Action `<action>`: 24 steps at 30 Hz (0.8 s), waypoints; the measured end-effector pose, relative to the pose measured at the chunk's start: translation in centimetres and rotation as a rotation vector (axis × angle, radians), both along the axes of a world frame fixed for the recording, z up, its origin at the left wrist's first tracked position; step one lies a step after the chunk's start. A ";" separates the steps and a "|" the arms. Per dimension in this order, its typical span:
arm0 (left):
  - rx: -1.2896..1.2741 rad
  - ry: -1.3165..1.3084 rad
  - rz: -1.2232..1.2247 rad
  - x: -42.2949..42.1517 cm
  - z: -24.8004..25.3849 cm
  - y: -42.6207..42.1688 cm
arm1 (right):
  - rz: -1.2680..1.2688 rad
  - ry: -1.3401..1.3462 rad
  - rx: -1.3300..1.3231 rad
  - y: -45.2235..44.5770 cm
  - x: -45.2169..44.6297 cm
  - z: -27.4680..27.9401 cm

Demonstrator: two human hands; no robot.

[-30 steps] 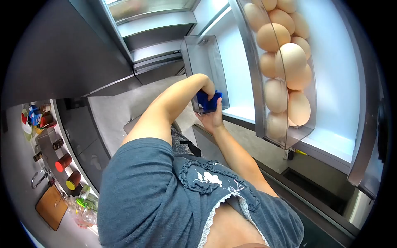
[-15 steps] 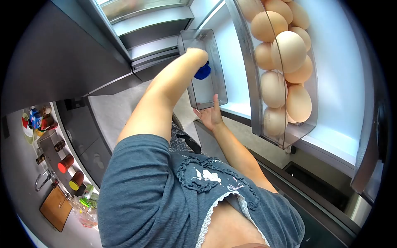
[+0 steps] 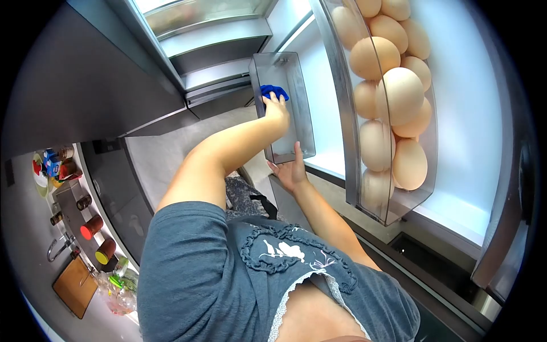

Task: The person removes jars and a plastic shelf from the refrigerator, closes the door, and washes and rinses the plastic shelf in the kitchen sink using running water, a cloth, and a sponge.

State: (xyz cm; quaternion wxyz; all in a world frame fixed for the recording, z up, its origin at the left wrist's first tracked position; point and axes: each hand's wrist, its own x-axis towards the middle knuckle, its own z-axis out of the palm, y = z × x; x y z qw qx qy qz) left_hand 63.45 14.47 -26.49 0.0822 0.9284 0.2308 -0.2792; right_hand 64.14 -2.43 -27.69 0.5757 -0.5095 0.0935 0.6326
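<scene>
A long clear bin (image 3: 299, 114) stands beside the white inner wall of a fridge door. My left hand (image 3: 276, 108) reaches into it, its fingers pressed on a bunched blue cloth (image 3: 274, 91) against the bin's left side, toward the far end. At the near end my right hand (image 3: 294, 171) grips the bin, with the thumb up at the end wall and the other fingers partly hidden beneath.
A clear door bin (image 3: 424, 199) at the right holds several eggs (image 3: 400, 96). Fridge drawers (image 3: 219, 51) are at the top. On the left counter are jars (image 3: 91, 227), a cutting board (image 3: 75, 286) and a faucet (image 3: 52, 246).
My left hand has moved the blue cloth from the bin's near end toward its far end, along the left side. My right hand keeps its grip at the near end. The view has shifted slightly.
</scene>
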 end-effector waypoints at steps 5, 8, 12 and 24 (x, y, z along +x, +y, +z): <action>0.390 -0.043 -0.047 0.5 -0.5 4.5 | -0.036 0.026 -0.028 -0.2 -0.8 -0.1; 0.277 -0.150 0.073 2.3 -3.0 8.1 | -0.077 0.044 -0.034 0.4 -1.4 -0.3; 0.170 -0.151 0.239 3.4 -2.1 8.3 | -0.075 0.054 0.038 0.8 -2.0 -0.4; -0.651 -0.233 0.081 0.5 -0.9 0.5 | -0.004 0.006 0.037 0.5 -1.0 0.1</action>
